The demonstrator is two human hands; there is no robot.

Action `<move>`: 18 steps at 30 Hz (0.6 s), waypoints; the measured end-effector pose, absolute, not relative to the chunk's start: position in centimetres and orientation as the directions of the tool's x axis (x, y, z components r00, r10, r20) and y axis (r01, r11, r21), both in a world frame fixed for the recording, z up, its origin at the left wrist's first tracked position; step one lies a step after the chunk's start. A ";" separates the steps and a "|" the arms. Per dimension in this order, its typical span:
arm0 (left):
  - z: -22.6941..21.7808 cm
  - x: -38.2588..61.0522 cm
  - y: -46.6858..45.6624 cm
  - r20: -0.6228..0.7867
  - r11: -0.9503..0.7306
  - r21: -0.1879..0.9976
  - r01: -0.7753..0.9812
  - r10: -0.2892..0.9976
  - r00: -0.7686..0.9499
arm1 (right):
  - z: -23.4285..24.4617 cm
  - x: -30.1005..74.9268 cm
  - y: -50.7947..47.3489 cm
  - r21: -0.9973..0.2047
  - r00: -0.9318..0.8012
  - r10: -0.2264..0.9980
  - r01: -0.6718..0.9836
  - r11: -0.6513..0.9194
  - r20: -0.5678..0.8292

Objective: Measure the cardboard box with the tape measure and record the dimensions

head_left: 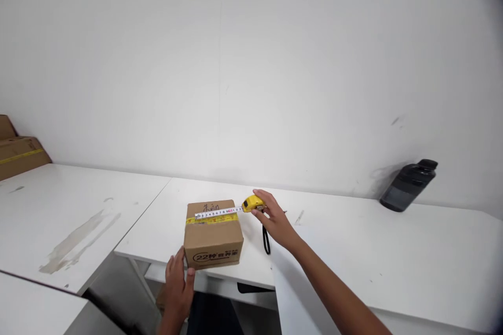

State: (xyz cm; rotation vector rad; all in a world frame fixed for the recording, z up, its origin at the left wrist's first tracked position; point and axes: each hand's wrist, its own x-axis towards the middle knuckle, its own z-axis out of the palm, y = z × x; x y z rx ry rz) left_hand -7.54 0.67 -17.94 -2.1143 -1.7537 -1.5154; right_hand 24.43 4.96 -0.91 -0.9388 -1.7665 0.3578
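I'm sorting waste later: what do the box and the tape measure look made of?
The box looks like matte brown cardboard, sealed with yellow tape. The tape measure has a yellow case, probably plastic; its white marked blade is likely thin painted metal.

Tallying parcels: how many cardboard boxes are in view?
3. One box sits at the desk edge under the tape measure; a lower box and an upper box are stacked far left, partly cropped. Others may be hidden.
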 end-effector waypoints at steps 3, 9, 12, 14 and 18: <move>-18.1 -7.6 0.9 0.634 -0.421 0.470 0.776 0.772 0.035 | -0.8 23.4 6.2 -0.713 -0.193 0.806 0.384 0.586 0.559; -18.5 -8.0 1.2 0.635 -0.407 0.323 0.854 0.762 0.123 | -1.6 22.3 5.6 -0.715 -0.222 0.836 0.439 0.545 0.502; -18.6 -8.4 1.6 0.670 -0.395 0.245 0.885 0.729 0.140 | -1.2 22.7 5.1 -0.728 -0.198 0.843 0.430 0.534 0.501; -18.9 -9.1 1.9 0.682 -0.410 0.181 0.894 0.708 0.186 | -1.1 23.9 4.9 -0.729 -0.145 0.842 0.439 0.526 0.520; -19.1 -11.1 2.9 0.648 -0.484 0.082 0.871 0.690 0.322 | -3.0 31.1 4.4 -0.790 0.146 0.868 0.506 0.346 0.474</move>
